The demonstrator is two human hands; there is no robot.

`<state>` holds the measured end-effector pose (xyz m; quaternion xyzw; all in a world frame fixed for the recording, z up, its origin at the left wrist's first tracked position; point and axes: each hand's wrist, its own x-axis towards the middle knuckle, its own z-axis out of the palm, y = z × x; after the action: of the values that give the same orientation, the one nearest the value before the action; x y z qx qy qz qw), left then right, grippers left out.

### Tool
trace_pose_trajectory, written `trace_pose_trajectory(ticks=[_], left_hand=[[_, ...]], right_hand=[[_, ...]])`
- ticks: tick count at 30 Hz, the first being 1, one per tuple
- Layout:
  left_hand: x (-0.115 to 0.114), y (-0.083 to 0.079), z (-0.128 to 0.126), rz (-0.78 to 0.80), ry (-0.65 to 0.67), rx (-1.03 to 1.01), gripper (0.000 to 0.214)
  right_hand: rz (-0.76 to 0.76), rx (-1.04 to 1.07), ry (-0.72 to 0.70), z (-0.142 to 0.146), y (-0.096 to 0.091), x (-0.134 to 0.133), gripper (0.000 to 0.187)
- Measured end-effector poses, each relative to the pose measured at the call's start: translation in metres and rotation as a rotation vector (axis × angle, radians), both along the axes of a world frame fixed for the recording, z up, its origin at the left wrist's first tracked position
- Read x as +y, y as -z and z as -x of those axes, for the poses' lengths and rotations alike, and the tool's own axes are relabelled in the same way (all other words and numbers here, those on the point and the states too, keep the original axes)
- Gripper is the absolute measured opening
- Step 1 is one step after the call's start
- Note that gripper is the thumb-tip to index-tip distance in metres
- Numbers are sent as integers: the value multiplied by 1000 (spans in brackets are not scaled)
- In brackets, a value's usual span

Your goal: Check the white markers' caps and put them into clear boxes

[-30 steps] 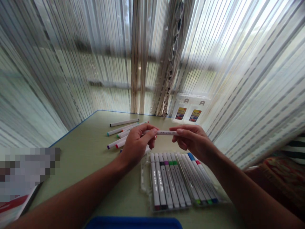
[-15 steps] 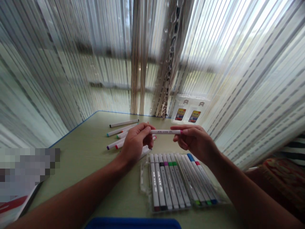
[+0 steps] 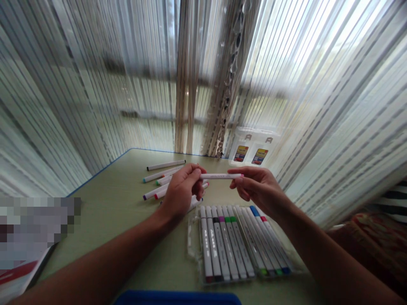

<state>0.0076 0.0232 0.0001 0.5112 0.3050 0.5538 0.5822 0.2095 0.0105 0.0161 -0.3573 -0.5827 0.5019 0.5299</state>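
A white marker (image 3: 221,176) with a pink end is held level above the table, one end in each hand. My left hand (image 3: 182,192) pinches its left end with thumb and fingers. My right hand (image 3: 257,188) pinches its right, pink-capped end. Below the hands lies a clear plastic case (image 3: 193,250) holding a row of several white markers (image 3: 235,241) with coloured ends. Behind my left hand several loose markers (image 3: 162,173) lie scattered on the pale green table (image 3: 114,199).
Sheer striped curtains (image 3: 95,84) hang around the table on the far and both sides. Two small packets (image 3: 254,152) lean at the back right. A blue object (image 3: 178,298) shows at the near edge, a book corner (image 3: 19,275) at the lower left.
The marker has shifted slightly right between my hands, showing its pink end at the right fingers. Both hands stay pinched on it, almost in the same place.
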Motion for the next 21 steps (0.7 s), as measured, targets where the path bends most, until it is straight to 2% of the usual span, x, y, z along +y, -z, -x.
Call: trace_pose_trajectory(ticks=[10, 21], left_hand=[[0, 6, -3, -135, 77, 105, 19], [7, 4, -1, -168, 25, 99, 19]], right_hand=[[-25, 41, 24, -2, 7, 6, 22], [-4, 111, 158, -6, 4, 12, 23]])
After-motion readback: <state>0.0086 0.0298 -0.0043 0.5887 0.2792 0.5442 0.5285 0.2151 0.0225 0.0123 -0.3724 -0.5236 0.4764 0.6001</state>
